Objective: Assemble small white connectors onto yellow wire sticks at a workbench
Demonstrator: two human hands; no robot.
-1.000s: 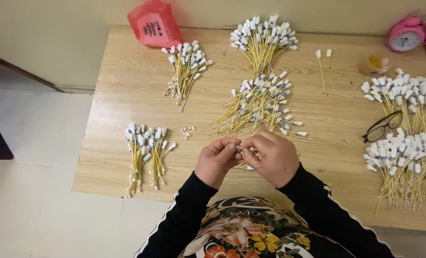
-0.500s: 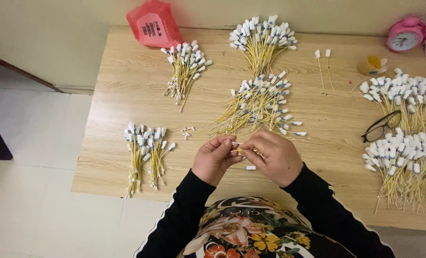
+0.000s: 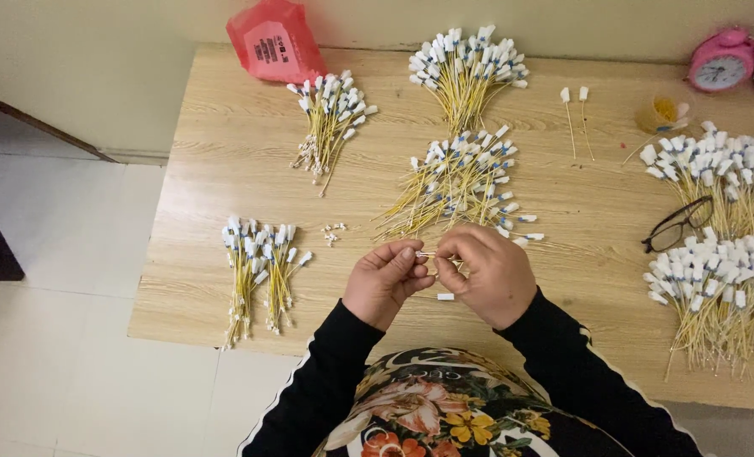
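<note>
Both hands are up over the near edge of the wooden table (image 3: 225,169), fingertips meeting. The left hand (image 3: 385,283) pinches one end of a small white-tipped piece (image 3: 426,254), and the right hand (image 3: 487,275) pinches the other end, thumb and forefinger pressed tight on it. That piece sits right between the two hands, just this side of the loose pile of yellow cables (image 3: 457,182) with white and blue ends. One white connector (image 3: 445,296) lies on the table directly under the hands. Left of that pile, near the table's edge, lie two tidy bundles (image 3: 258,271); a few tiny white bits (image 3: 334,230) rest between them and the pile. Beyond the pile, another fan of cables (image 3: 468,68). To its right, black glasses (image 3: 677,224) rest against more bundles (image 3: 715,288). A pink alarm clock (image 3: 720,61) stands at the far right corner, a red bag (image 3: 275,41) at the far left.
</note>
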